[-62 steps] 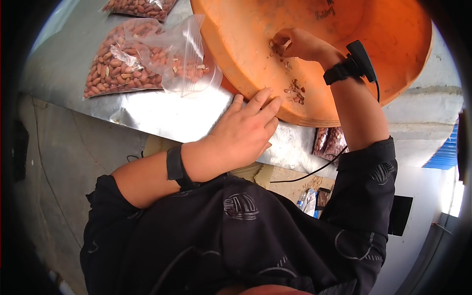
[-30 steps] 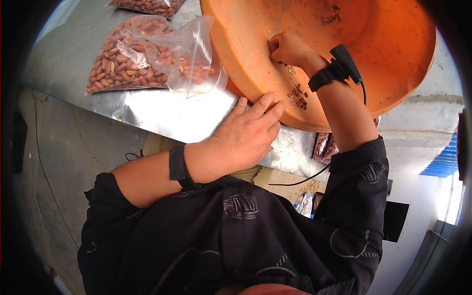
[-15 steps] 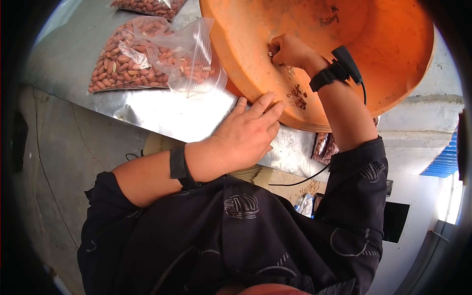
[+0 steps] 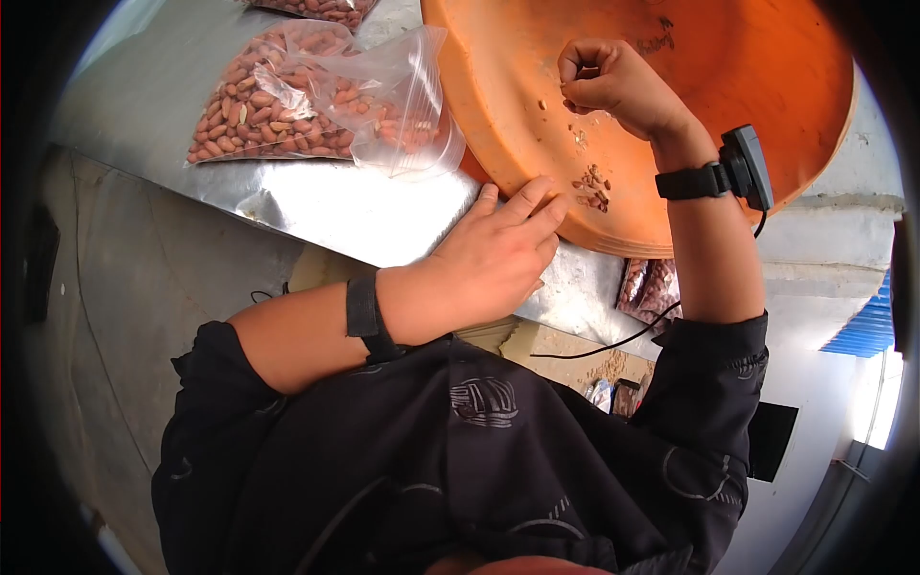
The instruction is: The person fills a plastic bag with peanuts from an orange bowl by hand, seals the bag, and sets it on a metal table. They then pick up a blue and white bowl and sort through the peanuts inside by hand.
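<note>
A large orange basin (image 4: 767,115) is tilted toward me, with small reddish nuts and bits (image 4: 594,187) lying inside near its lower rim. My left hand (image 4: 498,249) rests on that rim, fingers spread and grasping nothing. Over the inside of the basin is my right hand (image 4: 613,86), its fingers curled into a pinch; what they hold, if anything, is too small to name. To the left of the basin lies a clear zip bag of reddish nuts (image 4: 278,105).
The bag and basin are on a shiny metal table (image 4: 297,206). Another nut bag (image 4: 331,8) sits at the top edge, and one more (image 4: 650,286) below the basin. A black cable (image 4: 604,353) crosses near my right forearm. Scattered pieces (image 4: 613,367) lie lower down.
My right hand has lifted off the basin's inner surface and moved up and right, still pinched. My left hand stays on the rim. The whole view has shifted slightly.
</note>
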Demonstrator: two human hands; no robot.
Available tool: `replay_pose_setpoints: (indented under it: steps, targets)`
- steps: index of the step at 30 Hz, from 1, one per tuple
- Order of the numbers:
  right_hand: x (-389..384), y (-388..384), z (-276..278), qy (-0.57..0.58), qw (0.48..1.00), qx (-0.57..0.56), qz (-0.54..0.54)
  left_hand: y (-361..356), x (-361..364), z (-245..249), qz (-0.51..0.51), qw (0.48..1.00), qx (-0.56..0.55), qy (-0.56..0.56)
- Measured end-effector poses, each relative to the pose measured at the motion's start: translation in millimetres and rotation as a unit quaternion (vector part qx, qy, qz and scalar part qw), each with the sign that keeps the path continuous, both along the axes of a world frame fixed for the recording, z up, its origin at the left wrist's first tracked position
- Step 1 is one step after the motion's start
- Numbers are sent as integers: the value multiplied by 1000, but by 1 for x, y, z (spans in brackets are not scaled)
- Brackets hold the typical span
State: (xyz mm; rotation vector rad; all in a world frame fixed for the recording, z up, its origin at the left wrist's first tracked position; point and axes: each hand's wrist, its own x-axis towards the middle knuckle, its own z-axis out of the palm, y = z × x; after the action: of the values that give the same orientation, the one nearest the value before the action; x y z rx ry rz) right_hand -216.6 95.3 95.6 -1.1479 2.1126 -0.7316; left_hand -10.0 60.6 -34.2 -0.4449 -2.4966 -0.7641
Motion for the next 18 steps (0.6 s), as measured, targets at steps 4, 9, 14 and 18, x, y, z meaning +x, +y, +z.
replay_pose_setpoints:
  steps: [4, 9, 14, 18]
  targets:
    - [46, -21, 20, 28, 994, 10, 103, 1, 0, -2, 2, 1000, -3, 9]
    - [98, -50, 19, 154, 972, 12, 179, 2, 0, -8, 21, 999, -12, 34]
    - [123, -53, 22, 211, 965, -59, 145, 2, -2, -8, 26, 999, -11, 46]
    - [121, -45, 35, 198, 974, -42, 101, 2, -1, -6, 17, 1000, -13, 21]
